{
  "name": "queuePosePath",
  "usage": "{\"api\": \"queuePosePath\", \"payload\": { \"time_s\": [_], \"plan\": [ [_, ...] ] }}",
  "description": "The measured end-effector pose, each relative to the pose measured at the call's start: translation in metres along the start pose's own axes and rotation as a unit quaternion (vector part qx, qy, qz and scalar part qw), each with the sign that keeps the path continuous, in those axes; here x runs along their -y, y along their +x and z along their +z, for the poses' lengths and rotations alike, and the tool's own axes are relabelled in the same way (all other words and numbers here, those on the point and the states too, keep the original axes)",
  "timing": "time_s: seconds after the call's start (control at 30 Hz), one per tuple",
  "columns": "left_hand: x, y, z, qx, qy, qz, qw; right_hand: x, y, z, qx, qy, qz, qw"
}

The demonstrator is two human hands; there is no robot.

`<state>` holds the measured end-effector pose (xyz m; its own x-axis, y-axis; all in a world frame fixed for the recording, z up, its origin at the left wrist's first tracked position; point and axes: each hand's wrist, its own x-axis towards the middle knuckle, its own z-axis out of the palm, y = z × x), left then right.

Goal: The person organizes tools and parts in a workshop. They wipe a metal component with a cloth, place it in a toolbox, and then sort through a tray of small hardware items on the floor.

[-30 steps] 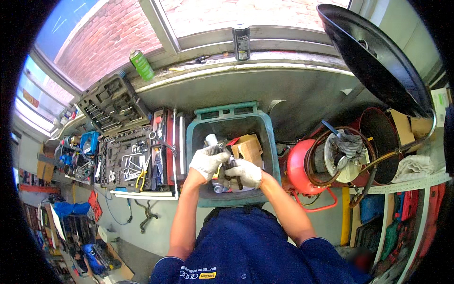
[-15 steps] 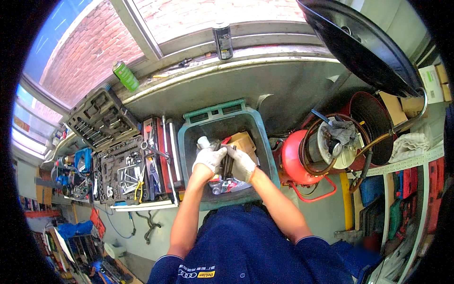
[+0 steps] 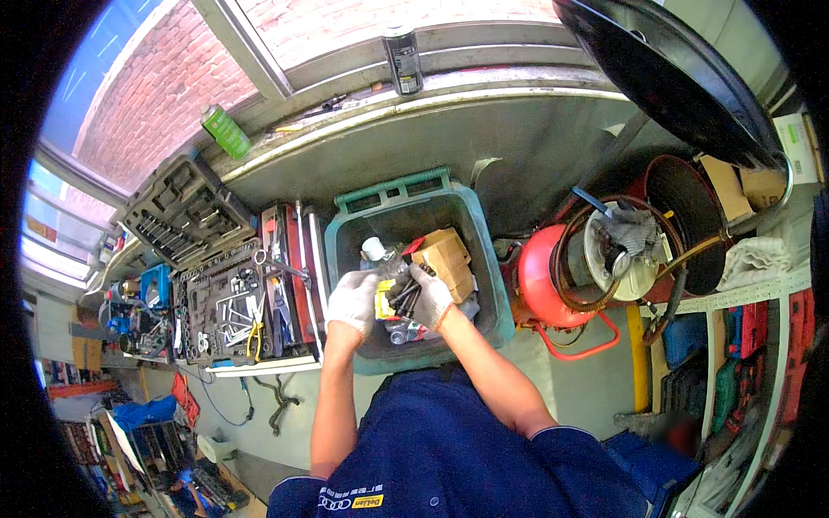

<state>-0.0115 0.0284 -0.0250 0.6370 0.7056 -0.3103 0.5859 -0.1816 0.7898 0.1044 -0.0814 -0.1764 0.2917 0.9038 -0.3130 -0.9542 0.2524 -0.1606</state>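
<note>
Both hands wear white gloves and are over a green plastic bin (image 3: pixel 490 259). My right hand (image 3: pixel 434 300) grips several dark, bolt-like parts (image 3: pixel 404 296) in a loose bundle; their exact kind is too small to tell. My left hand (image 3: pixel 351 300) is at the bin's left side, apart from the bundle, with its fingers loosely extended and nothing visible in them. A yellow packet (image 3: pixel 383 300) shows between the hands. In the bin beyond them lie a cardboard box (image 3: pixel 446 259), a white cup-like item (image 3: pixel 373 249) and clear plastic wrapping.
An open socket set (image 3: pixel 229 306) and a red tool tray (image 3: pixel 281 233) lie left of the bin. To its right stands a red tank (image 3: pixel 544 276) with a coiled hose. A dark spray can (image 3: pixel 403 62) and a green can (image 3: pixel 225 131) stand on the sill.
My hands have parted: the left has moved left, away from the dark parts, which stay in my right hand. The yellow packet and more of the cardboard box are now uncovered.
</note>
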Motion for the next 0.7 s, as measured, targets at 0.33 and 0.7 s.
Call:
{"api": "queuePosePath", "payload": {
  "time_s": [0.33, 0.7],
  "plan": [
    [0.052, 0.028, 0.041, 0.241, -0.302, 0.014, 0.922, 0.005, -0.012, 0.062, -0.041, -0.567, -0.197, 0.798],
    [0.065, 0.023, 0.054, 0.242, -0.348, -0.054, 0.904, 0.009, 0.000, 0.089, -0.133, -0.596, -0.082, 0.788]
  ]
}}
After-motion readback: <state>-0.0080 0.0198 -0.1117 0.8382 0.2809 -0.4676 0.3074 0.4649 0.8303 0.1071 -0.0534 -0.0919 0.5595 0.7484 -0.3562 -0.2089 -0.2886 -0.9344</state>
